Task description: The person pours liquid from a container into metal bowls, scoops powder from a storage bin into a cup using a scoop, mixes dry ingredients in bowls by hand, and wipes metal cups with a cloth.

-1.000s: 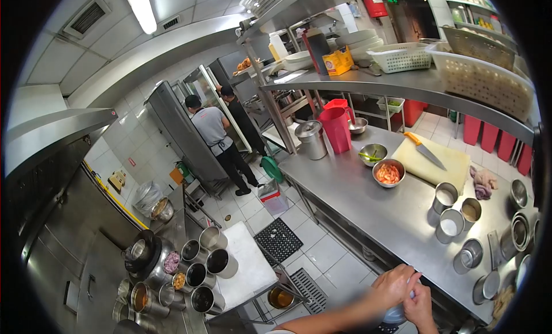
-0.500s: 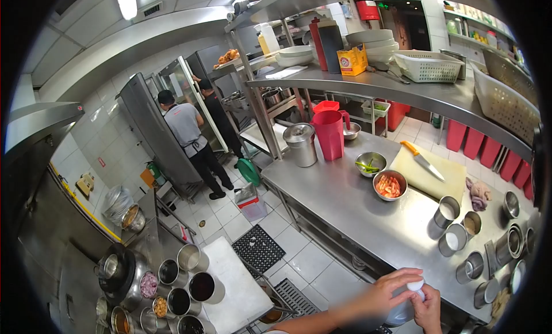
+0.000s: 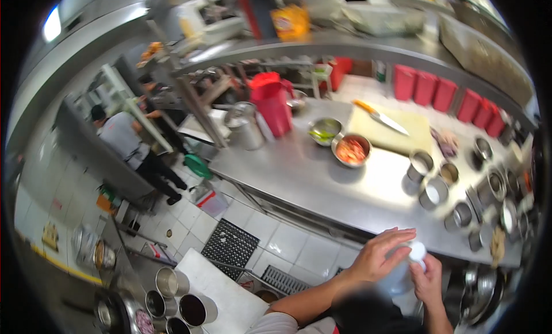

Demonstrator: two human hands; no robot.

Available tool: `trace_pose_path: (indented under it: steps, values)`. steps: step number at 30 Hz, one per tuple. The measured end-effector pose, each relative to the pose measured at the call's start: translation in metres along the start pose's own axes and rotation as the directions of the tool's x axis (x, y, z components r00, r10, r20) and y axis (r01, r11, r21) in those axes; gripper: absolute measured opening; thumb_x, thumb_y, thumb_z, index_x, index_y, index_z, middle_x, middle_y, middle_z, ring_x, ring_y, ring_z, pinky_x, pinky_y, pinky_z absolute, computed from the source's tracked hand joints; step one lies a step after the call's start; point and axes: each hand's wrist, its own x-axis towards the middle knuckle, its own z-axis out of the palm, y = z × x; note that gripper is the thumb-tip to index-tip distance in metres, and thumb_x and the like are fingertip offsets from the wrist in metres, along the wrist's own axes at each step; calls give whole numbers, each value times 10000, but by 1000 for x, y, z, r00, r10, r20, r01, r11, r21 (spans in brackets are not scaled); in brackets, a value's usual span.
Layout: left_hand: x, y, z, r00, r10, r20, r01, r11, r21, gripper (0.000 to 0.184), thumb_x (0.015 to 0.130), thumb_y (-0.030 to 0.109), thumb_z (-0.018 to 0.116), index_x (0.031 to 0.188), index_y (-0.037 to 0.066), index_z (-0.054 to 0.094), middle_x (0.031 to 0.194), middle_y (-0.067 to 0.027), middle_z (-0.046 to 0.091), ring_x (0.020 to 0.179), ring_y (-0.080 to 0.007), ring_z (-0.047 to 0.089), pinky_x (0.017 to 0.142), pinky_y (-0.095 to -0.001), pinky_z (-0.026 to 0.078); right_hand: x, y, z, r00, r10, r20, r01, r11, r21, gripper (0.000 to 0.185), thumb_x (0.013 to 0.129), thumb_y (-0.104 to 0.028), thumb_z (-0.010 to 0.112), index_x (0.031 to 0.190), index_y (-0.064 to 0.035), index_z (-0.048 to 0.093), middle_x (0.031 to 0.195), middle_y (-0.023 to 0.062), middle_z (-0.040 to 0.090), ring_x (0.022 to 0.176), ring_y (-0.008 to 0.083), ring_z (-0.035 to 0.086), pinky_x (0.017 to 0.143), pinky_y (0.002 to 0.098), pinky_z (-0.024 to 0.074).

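Just beyond the table's front edge, my right hand (image 3: 427, 279) has its fingers closed around the neck of a translucent, bluish container (image 3: 398, 281) with a round white cap (image 3: 417, 251). My left hand (image 3: 382, 254) is beside the cap, its fingers stretched out and its thumb near or against the cap's left side. The container's lower part is blurred and partly hidden by my hands and forearm. Farther back on the steel table (image 3: 299, 173) are a bowl of orange-red pieces (image 3: 352, 150), a bowl with green pieces (image 3: 326, 134) and a knife (image 3: 382, 118) on a cutting board (image 3: 368, 133).
A red pitcher (image 3: 273, 107) and a lidded metal pot (image 3: 246, 127) are at the table's far left. Metal cups (image 3: 434, 193) crowd its right side. Above runs a steel shelf (image 3: 345, 49). Two people stand left by an open refrigerator (image 3: 95, 147). Lower left, dark-filled pots (image 3: 195, 310) border a white board (image 3: 230, 296).
The view has swung to the right, so the table and people appear farther left. My left fingers have gone from bunched over the cap to stretched out, leaving the white cap visible.
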Motion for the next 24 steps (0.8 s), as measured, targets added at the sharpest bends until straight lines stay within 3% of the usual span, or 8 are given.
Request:
trace_pose_path:
  steps: [3, 7, 8, 13, 17, 20, 22, 24]
  values:
    - [-9, 54, 38, 973, -61, -222, 65, 998, 9, 383, 803, 174, 726, 1138, 16, 633, 1153, -144, 649, 1141, -311, 594, 1045, -420, 397, -9, 13, 2, 987, -152, 47, 159, 955, -249, 129, 765, -101, 631, 730, 11, 578, 676, 157, 585, 564, 216, 561, 522, 317, 408]
    - [0, 27, 39, 991, 42, 124, -27, 992, -127, 267, 771, 180, 747, 993, 48, 680, 1055, -101, 683, 1090, -307, 624, 1077, -495, 359, -23, 7, -15, 963, -247, 109, 268, 822, -503, 116, 733, -115, 628, 772, -6, 627, 728, 175, 634, 683, 285, 649, 595, 357, 467]
    - [11, 38, 29, 965, 105, 241, -54, 976, -212, 234, 767, 172, 744, 966, 59, 695, 1038, -96, 689, 1108, -310, 616, 1077, -498, 362, -28, 15, -19, 978, -183, 103, 201, 955, -218, 220, 801, -159, 657, 931, 17, 636, 985, 91, 638, 976, 186, 581, 800, 312, 461]
    - [29, 29, 14, 792, 194, 578, -36, 961, -274, 671, 745, 247, 748, 1328, 21, 502, 1293, -191, 561, 1287, -334, 461, 1128, -469, 279, -32, -7, -5, 996, -82, 40, 85, 992, -96, 280, 841, -259, 655, 902, 14, 627, 762, 22, 615, 754, 144, 593, 677, 302, 472]
    - [48, 22, -96, 999, 19, 29, -19, 1000, -12, 872, 831, 310, 701, 1466, -28, 208, 1482, -211, 272, 1313, -287, 345, 1089, -393, 309, -51, 40, -21, 999, 0, -35, -6, 982, -189, 287, 855, -280, 672, 873, 5, 643, 675, 33, 566, 614, 128, 481, 580, 291, 388]
    - [68, 52, -214, 520, 57, -852, -66, 997, 26, 721, 969, 303, 539, 1485, 4, 133, 1323, -157, 490, 1123, -228, 534, 975, -365, 425, -60, 43, -28, 991, 132, -5, -132, 989, -69, 251, 840, -242, 674, 861, 7, 642, 671, 32, 568, 602, 131, 485, 559, 275, 385]
    - [53, 67, -239, 400, 162, -902, -113, 985, 127, 690, 930, 222, 589, 1468, 41, 198, 1269, -152, 533, 1127, -236, 530, 995, -451, 398, -64, 45, -13, 991, -98, -90, 67, 954, -294, 202, 839, -184, 656, 881, 13, 654, 682, 81, 610, 617, 160, 560, 566, 301, 432]
    - [40, 79, -193, 612, 131, -780, -107, 991, 82, 612, 965, 275, 524, 1453, 33, 246, 1361, -177, 484, 1208, -275, 501, 1024, -441, 384, -61, 29, -11, 1000, 25, 1, -23, 953, -302, 182, 849, -169, 653, 913, 1, 664, 709, 129, 631, 615, 197, 593, 581, 334, 460]
